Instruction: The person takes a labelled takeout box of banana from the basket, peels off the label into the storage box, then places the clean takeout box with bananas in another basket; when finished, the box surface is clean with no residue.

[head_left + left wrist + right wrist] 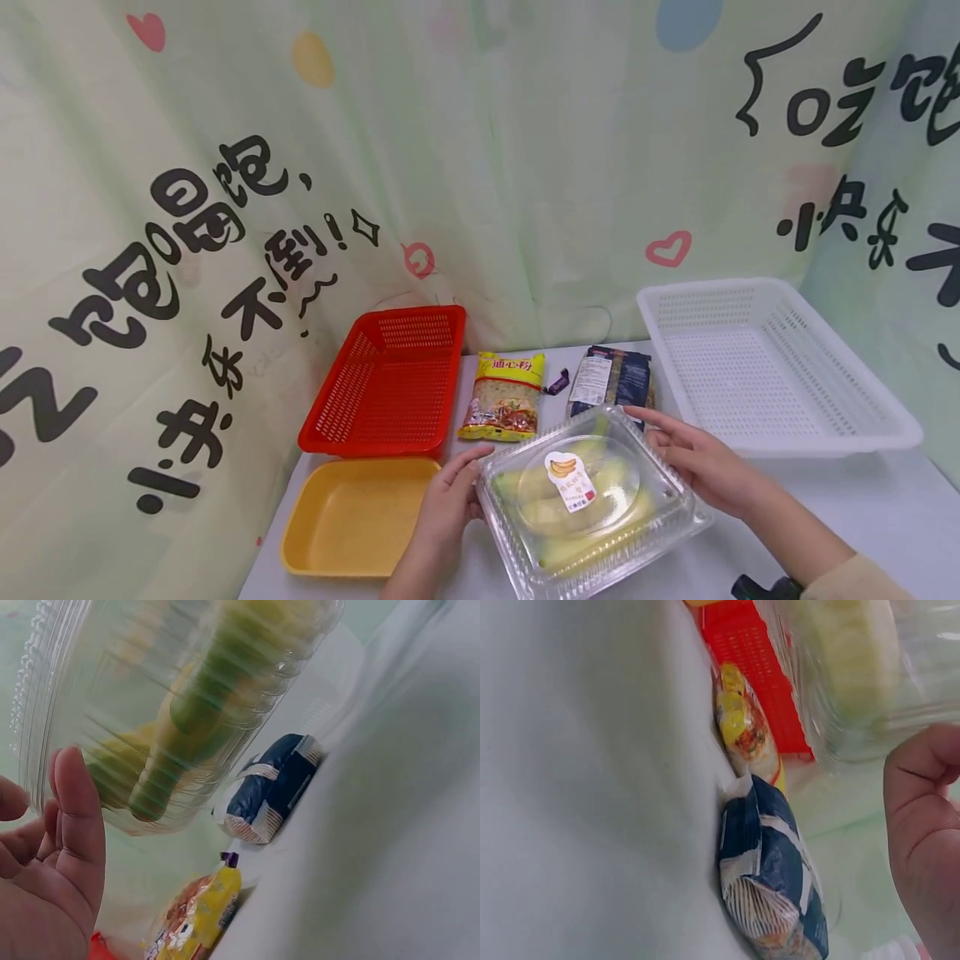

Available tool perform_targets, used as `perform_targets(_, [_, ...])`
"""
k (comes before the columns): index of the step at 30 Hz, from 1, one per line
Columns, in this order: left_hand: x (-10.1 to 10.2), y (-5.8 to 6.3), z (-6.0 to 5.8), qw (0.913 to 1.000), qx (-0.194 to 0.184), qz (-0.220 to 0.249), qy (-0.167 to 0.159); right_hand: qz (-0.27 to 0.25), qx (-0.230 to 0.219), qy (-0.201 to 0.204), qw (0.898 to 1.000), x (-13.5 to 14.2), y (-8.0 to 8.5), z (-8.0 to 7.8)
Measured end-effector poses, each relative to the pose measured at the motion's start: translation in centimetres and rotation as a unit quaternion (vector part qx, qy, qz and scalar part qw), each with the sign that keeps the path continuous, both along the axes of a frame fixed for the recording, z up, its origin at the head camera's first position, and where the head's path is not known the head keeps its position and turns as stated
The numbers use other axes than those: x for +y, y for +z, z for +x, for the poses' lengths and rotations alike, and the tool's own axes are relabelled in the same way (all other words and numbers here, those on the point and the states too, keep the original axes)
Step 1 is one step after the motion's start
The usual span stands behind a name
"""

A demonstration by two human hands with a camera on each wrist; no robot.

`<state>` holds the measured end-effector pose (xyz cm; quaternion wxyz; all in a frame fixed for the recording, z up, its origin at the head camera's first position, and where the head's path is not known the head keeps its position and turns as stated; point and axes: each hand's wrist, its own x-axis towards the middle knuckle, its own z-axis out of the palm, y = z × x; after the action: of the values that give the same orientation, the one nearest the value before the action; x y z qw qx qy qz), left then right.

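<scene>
A clear plastic clamshell box (536, 533) of yellow-green bananas (206, 694) is held up above the table, tilted, with a banana label (572, 482) on its lid. My left hand (447, 502) grips the left corner, its fingers and thumb at the rim in the left wrist view. At the opposite side my right hand (701, 462) holds the box, index finger stretched along the lid's far corner. In the right wrist view, bent fingers (922, 772) press against the box's edge. Behind the box lie a yellow pasta bag (504, 396) and a dark blue packet (626, 379), which it partly covers.
A red basket (318, 433) stands at the back left, with a yellow tray (296, 558) in front of it. At the back right is a white basket (847, 442). A small purple wrapped item (557, 382) lies between the two bags. A printed curtain (525, 167) hangs behind the table.
</scene>
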<state>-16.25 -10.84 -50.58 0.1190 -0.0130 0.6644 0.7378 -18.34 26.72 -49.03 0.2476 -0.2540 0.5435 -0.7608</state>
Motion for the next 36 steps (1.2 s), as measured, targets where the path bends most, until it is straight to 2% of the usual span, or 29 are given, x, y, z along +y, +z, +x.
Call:
perform_targets(4, [0.0,0.1,0.0,0.9998,-0.011,0.017,0.005,-0.036,0.004,-0.003,0.999,-0.1,-0.2,0.5])
perform_targets(10, [0.0,0.6,0.4,0.9996,-0.005,0.029,0.002,-0.031,-0.002,-0.056,0.998,0.0,-0.3,1.4])
perform_targets(16, [0.4,1.0,1.2,0.9999,-0.002,0.006,-0.014,-0.057,-0.006,-0.092,0.994,0.0,-0.5,2.1])
perform_targets(23, [0.8,1.1,1.8,0.9999,-0.009,-0.010,-0.003,-0.067,0.018,-0.158,0.985,-0.8,-0.9,3.1])
perform_targets(27, [0.7,1.1,1.8,0.9998,-0.013,-0.017,0.001,-0.088,0.027,-0.168,0.982,-1.4,-1.2,3.6])
perform_targets(36, [0.6,0.3,1.6,0.9998,0.002,-0.021,-0.005,-0.073,0.049,-0.188,0.978,-2.2,-2.2,4.2])
